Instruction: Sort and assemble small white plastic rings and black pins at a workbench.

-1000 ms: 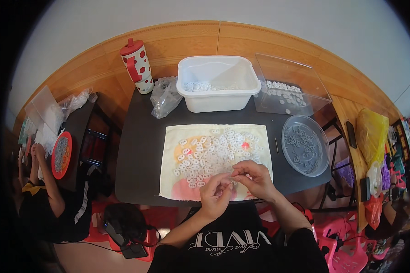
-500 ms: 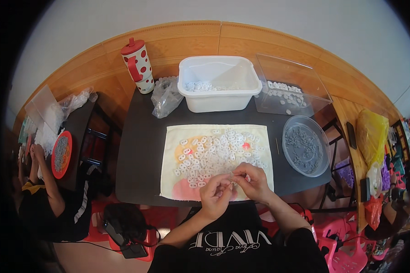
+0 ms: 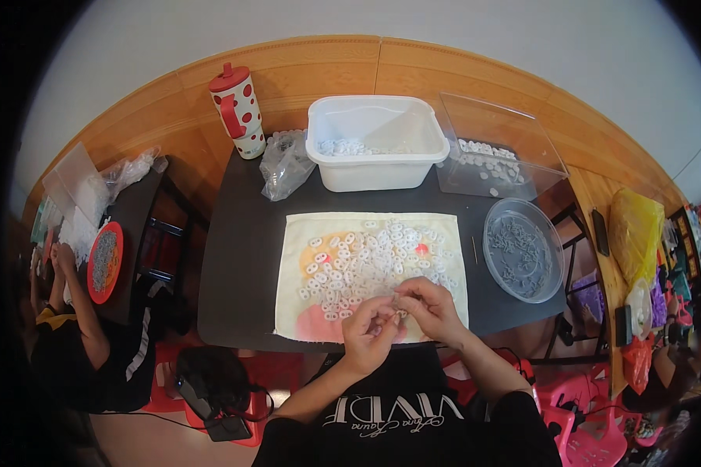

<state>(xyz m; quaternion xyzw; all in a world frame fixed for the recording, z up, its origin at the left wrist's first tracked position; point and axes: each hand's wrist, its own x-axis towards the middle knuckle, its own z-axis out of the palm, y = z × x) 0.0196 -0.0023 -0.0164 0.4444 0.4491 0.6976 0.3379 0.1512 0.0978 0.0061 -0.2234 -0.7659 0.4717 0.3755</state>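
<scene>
My left hand [image 3: 371, 331] and my right hand [image 3: 431, 310] meet over the near edge of a cream cloth [image 3: 288, 315] on the dark table. Both are closed, with fingertips pinched together around something too small to make out. Just beyond them, many small white oval plastic pieces [image 3: 336, 278], with two dark holes each, lie scattered over the cloth. A heap of plainer whitish pieces [image 3: 375, 261] covers its middle. To the right of the cloth stands a round clear tub [image 3: 523, 249] holding many small grey parts. A thin stick [image 3: 475, 251] rests between cloth and tub.
Along the back stand a white bin [image 3: 378, 167] with white pieces inside, a clear plastic box [image 3: 494, 167], a crumpled clear bag [image 3: 287, 163] and a red-dotted tumbler [image 3: 240, 113]. At left, another person [image 3: 93, 342] works beside an orange tray [image 3: 115, 272]. A yellow bag [image 3: 633, 233] sits at right.
My fingers have shifted very slightly against each other, still pinched at the same spot. The things on the table have not moved.
</scene>
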